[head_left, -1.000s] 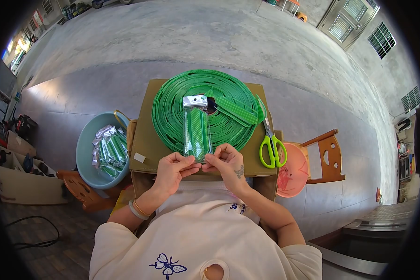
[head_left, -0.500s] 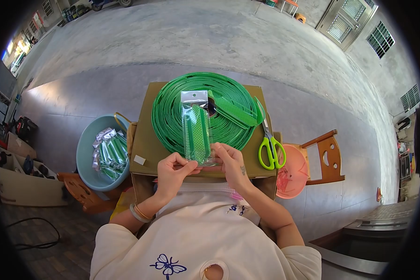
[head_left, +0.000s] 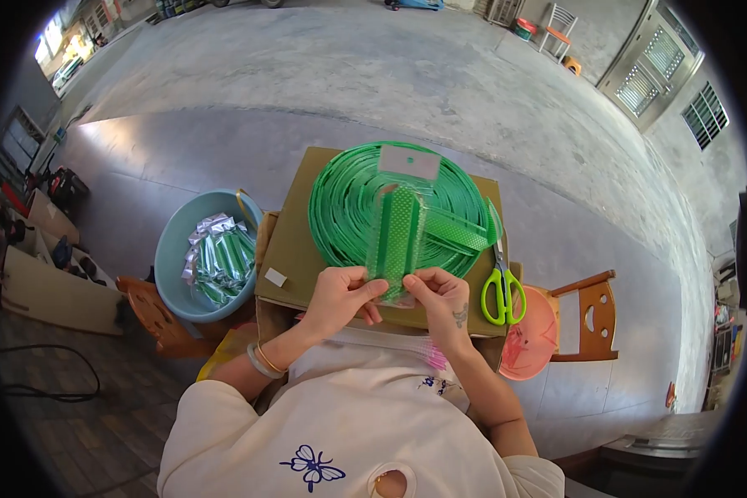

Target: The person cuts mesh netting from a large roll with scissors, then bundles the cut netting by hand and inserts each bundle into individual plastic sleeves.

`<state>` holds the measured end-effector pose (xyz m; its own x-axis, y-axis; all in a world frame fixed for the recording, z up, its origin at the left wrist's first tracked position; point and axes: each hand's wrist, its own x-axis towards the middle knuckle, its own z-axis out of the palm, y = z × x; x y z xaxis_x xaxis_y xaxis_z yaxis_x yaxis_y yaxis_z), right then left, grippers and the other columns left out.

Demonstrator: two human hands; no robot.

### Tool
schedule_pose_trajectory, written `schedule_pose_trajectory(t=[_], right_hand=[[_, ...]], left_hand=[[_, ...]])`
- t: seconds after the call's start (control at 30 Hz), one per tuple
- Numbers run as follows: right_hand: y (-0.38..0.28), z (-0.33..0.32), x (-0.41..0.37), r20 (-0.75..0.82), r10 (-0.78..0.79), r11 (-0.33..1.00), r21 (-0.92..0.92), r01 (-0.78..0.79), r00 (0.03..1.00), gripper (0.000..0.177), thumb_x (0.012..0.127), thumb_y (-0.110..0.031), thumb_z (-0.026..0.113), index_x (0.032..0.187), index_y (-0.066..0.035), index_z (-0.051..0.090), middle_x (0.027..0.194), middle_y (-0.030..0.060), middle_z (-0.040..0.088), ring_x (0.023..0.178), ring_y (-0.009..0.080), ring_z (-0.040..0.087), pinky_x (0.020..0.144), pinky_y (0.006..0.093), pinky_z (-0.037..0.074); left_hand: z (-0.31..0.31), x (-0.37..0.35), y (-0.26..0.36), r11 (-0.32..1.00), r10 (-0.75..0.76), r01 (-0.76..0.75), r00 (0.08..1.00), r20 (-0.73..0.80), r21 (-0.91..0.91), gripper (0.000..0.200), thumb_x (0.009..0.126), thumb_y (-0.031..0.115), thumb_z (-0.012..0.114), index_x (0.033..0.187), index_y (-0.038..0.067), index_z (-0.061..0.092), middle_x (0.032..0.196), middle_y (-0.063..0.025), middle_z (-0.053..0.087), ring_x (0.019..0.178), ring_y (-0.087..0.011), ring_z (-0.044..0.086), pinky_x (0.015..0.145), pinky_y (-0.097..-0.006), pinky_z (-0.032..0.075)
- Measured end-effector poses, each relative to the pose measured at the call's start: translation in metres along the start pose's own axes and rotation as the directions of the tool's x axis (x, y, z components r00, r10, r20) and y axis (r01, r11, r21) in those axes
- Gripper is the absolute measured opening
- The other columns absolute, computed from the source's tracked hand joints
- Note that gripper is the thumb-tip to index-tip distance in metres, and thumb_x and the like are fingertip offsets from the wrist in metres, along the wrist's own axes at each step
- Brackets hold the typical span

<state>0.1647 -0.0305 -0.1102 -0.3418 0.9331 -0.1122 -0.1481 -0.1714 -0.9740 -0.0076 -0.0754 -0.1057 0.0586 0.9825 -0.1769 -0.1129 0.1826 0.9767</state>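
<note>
Between my hands, a clear plastic packet (head_left: 398, 236) with folded green dotted ribbon inside stands tilted up, its pale hang-hole header at the top. My left hand (head_left: 344, 296) pinches its lower left edge, thumb in front. The lower right corner is pinched by my right hand (head_left: 441, 299). Behind the packet lies a large coil of green ribbon (head_left: 340, 203), with a loose dotted end (head_left: 452, 228) across its right side. Scissors (head_left: 502, 295) with lime-green handles rest to the right of the coil, blades pointing away from me.
The coil lies on a brown cardboard box (head_left: 295, 241) with a small white paper piece (head_left: 275, 277) near its left edge. A blue basin (head_left: 168, 274) of filled packets stands at left on a wooden chair. A pink basin (head_left: 531, 332) sits on another chair at right.
The packet has been raised and tilted, and both hands now pinch its lower sides rather than its bottom edge. My view has shifted, so the table things appear further right.
</note>
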Motion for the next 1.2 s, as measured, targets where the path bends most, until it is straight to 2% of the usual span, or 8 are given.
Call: schedule_pose_trajectory(t=[0.17,0.3,0.63,0.77,0.87,1.0,1.13,1.2], right_hand=[[-0.012,0.008,0.004,-0.062,-0.01,0.992,0.127,0.018,0.998,0.018,0.087,-0.012,0.056,0.09,0.005,0.061,0.072,0.0071,0.063,0.062,0.0108,0.06,0.057,0.0232,0.051],[-0.028,-0.022,0.008,-0.163,-0.139,0.981,0.114,0.159,0.977,0.02,0.089,-0.014,0.054,0.092,0.005,0.06,0.072,0.0097,0.063,0.063,0.0152,0.062,0.059,0.0273,0.054],[-0.042,-0.114,0.012,-0.49,-0.297,0.936,0.02,0.351,0.82,0.021,0.088,-0.018,0.055,0.09,0.002,0.061,0.066,0.0052,0.06,0.054,0.0103,0.055,0.051,0.0216,0.047],[-0.045,-0.131,0.012,-0.515,-0.289,0.953,-0.076,0.293,0.807,0.021,0.088,-0.018,0.056,0.089,0.002,0.062,0.067,0.0052,0.061,0.056,0.009,0.055,0.053,0.0198,0.046],[-0.031,-0.143,0.02,-0.495,-0.337,0.934,-0.282,0.219,0.801,0.02,0.086,-0.016,0.057,0.087,0.003,0.063,0.069,0.0048,0.061,0.06,0.0097,0.056,0.056,0.0217,0.046],[-0.012,-0.144,0.024,-0.397,-0.531,0.715,-0.684,0.145,0.749,0.016,0.081,-0.013,0.059,0.085,0.002,0.063,0.075,0.0094,0.062,0.066,0.0175,0.059,0.062,0.0283,0.046],[0.005,-0.147,0.029,-0.378,-0.512,0.684,-0.722,0.1,0.772,0.012,0.079,-0.01,0.06,0.085,-0.001,0.063,0.084,0.0148,0.06,0.074,0.0263,0.059,0.069,0.0318,0.045],[-0.003,-0.141,0.026,-0.39,-0.472,0.714,-0.695,0.083,0.791,0.012,0.079,-0.01,0.06,0.085,0.0,0.063,0.084,0.0147,0.061,0.076,0.027,0.059,0.07,0.0326,0.045]], left_hand=[[-0.024,0.002,0.005,0.991,0.113,-0.118,0.991,-0.066,-0.069,0.018,0.089,0.009,0.053,0.083,-0.008,0.057,0.072,-0.0112,0.061,0.057,-0.0185,0.064,0.048,-0.0258,0.053],[-0.11,0.009,0.02,0.972,0.212,-0.235,0.855,-0.474,0.01,0.024,0.09,0.016,0.052,0.09,-0.007,0.058,0.081,-0.0156,0.063,0.059,-0.0182,0.063,0.051,-0.024,0.051],[-0.313,-0.087,-0.162,0.906,-0.421,0.213,0.341,-0.841,-0.367,0.028,0.083,0.013,0.059,0.096,-0.009,0.048,0.081,-0.0218,0.059,0.054,-0.0303,0.062,0.036,-0.0316,0.05],[-0.28,-0.079,-0.116,0.861,-0.106,0.492,0.421,-0.901,0.129,0.043,0.081,0.013,0.061,0.113,-0.01,0.044,0.084,-0.0236,0.058,0.047,-0.0353,0.06,0.029,-0.0381,0.047],[-0.243,-0.027,-0.043,0.736,0.08,0.452,0.681,-0.728,0.504,0.036,0.081,0.013,0.06,0.111,-0.005,0.052,0.08,-0.0209,0.062,0.057,-0.0283,0.064,0.039,-0.0313,0.048],[-0.11,0.061,0.031,0.65,0.522,-0.174,0.809,-0.269,0.74,0.034,0.08,0.013,0.061,0.112,0.001,0.055,0.103,-0.0187,0.062,0.09,-0.0279,0.062,0.079,-0.0342,0.048],[0.016,0.123,0.045,0.369,0.557,-0.638,0.734,0.389,0.675,0.055,0.077,0.024,0.067,0.125,0.006,0.046,0.123,-0.0215,0.048,0.104,-0.0306,0.055,0.088,-0.0369,0.043],[0.06,0.156,0.024,0.051,0.637,-0.771,0.515,0.574,0.635,0.063,0.073,0.032,0.071,0.125,0.006,0.045,0.112,-0.0208,0.056,0.097,-0.0279,0.057,0.078,-0.0371,0.047]])
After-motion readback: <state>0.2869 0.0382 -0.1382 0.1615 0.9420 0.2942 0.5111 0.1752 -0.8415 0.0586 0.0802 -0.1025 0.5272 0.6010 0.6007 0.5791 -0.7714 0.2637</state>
